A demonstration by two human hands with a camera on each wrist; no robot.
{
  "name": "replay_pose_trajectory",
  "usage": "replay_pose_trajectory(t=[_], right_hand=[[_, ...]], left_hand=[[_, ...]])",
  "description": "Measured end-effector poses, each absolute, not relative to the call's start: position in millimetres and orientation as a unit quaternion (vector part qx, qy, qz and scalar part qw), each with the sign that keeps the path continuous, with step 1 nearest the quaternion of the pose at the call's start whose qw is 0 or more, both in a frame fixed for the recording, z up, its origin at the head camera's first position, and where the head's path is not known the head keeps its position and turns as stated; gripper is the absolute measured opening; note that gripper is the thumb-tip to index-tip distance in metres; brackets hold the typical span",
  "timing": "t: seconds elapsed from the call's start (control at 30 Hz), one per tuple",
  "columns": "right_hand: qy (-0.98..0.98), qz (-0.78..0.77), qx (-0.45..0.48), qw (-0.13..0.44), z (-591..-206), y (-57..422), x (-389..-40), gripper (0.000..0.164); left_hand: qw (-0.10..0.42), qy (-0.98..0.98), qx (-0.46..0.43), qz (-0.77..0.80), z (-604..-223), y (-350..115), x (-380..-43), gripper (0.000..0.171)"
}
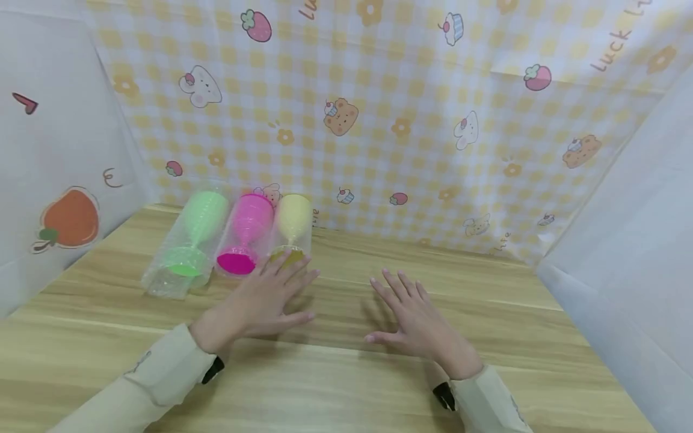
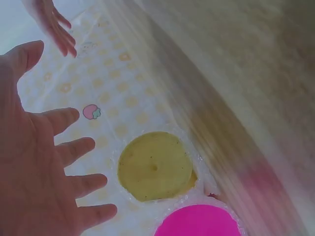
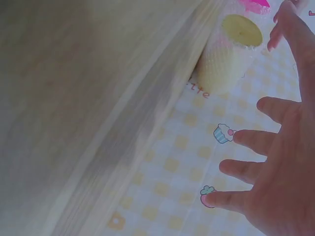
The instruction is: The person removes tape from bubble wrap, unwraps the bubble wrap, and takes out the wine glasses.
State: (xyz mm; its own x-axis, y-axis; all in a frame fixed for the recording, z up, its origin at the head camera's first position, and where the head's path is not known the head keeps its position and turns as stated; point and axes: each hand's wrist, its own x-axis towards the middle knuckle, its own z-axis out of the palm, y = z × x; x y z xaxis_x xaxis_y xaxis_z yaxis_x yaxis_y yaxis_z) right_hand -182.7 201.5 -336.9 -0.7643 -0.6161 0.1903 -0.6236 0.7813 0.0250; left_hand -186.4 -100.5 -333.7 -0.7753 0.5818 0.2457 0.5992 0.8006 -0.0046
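1. Goblets (image 1: 252, 214) in three colours lie side by side on the tabletop (image 1: 335, 391), left of centre in the frame, their round bases turned toward the bottom of the frame.
2. Nearest to the left hand (image 1: 266, 299) is the yellow goblet (image 1: 294, 218): in the head view the fingertips overlap its base. Whether they touch it I cannot tell; the left wrist view shows the yellow base (image 2: 155, 164) to the right of the fingers.
3. Left of the yellow goblet is the pink goblet (image 1: 251, 222), near the same hand. The green goblet (image 1: 206, 216) is farthest left.
4. Left hand: fingers straight and spread, thumb apart, holding nothing.
5. Right hand (image 1: 414, 319): right of centre in the frame, well apart from all three goblets, fingers likewise spread, grasping nothing.
6. Each goblet sits in its own clear wrap, bubbly in texture; the green one's wrapping (image 1: 168, 284) runs on past the base toward the lower left. Whether the cups contain anything I cannot tell.
7. Behind them, across the upper frame, hangs a yellow-and-white checked cloth (image 1: 368, 66) printed with bears, strawberries, flowers and cupcakes.
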Motion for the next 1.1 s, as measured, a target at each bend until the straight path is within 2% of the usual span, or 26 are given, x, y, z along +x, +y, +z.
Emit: replay_pose_trajectory(t=[0.27, 0.63, 0.9, 1.1], right_hand=[[-0.940, 0.021, 0.326, 0.098, -337.1, 203.5, -180.5, 0.093], [-0.940, 0.032, 0.322, 0.103, -332.0, 204.7, -179.2, 0.089], [-0.943, 0.034, 0.314, 0.100, -330.5, 203.6, -181.6, 0.086], [-0.949, 0.034, 0.300, 0.095, -331.3, 207.0, -181.5, 0.085]], left_hand=[[0.108, -0.941, -0.306, -0.095, -325.6, -104.6, -204.4, 0.076], [0.089, -0.944, -0.184, -0.258, -321.1, -105.5, -241.6, 0.090], [0.110, -0.908, -0.134, -0.380, -322.9, -102.3, -258.2, 0.077], [0.090, -0.922, -0.120, -0.358, -329.5, -97.5, -260.5, 0.063]])
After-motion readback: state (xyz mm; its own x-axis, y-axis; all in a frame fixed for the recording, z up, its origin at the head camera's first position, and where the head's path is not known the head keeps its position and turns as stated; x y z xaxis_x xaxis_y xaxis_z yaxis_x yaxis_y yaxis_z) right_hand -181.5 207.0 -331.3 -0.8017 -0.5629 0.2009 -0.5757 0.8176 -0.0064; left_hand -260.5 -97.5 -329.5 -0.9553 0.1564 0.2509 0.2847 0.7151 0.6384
